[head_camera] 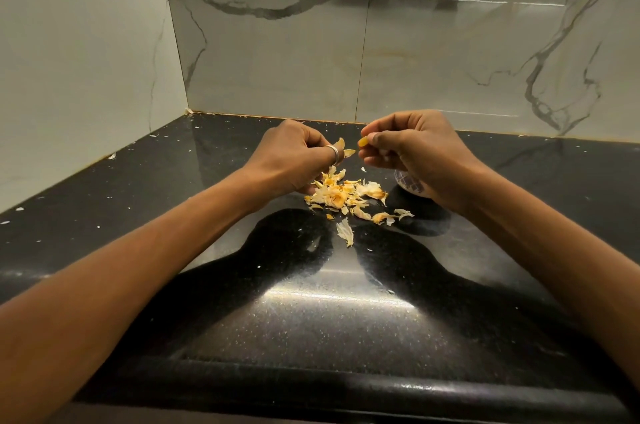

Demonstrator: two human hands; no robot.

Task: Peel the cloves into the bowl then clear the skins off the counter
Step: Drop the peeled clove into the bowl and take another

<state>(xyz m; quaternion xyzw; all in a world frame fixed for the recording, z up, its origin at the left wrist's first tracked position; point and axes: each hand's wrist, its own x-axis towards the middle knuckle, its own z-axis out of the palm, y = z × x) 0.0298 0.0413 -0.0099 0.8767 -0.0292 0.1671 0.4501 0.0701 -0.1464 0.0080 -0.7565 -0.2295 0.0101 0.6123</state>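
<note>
Peeling stage, head view. The right hand (415,149) hangs above the glossy black speckled stone surface (311,312) with its fingers curled, pinching a small yellow garlic clove (363,141) between thumb and fingertips. The clove looks bare, though it is too small to say whether any skin clings to it. The left hand (294,156), which bears a silver ring (333,151), is likewise curled and pinches a pale papery strip of skin (343,146) just beside the clove, the two apart. Below and between the hands lies a loose heap of cream and orange garlic skins (343,196), with a few flakes strewn toward the viewer. The small round white bowl with a chequered pattern (408,185) stands on the surface just right of the heap, mostly hidden under the right hand, and its contents cannot be seen. Judged step: clove and skin are parted, so peeling is under way and clearing has not begun. The next move calls for lowering the right hand over the bowl's mouth and releasing the clove there, while the left hand drops its strip onto the heap. The light skins may scatter if brushed.
</note>
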